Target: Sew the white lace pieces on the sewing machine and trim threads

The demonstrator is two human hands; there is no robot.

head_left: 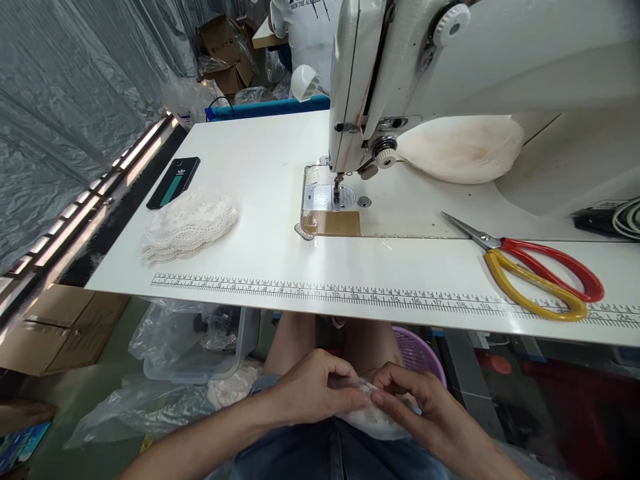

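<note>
Both my hands are down at my lap, below the table's front edge. My left hand (313,390) and my right hand (425,403) pinch a small white lace piece (373,420) between their fingertips, fingers closed on it. Above them the white sewing table (260,167) carries a white sewing machine (450,73) with its needle and presser foot (337,190) over the plate. A stack of white lace pieces (187,227) lies at the table's left.
Red and yellow handled scissors (540,270) lie at the right. A black phone (173,181) rests beside the lace stack. A printed ruler (380,297) runs along the front edge. Under the table are a clear plastic bin (200,347), a purple basket (420,353) and cardboard boxes (60,327).
</note>
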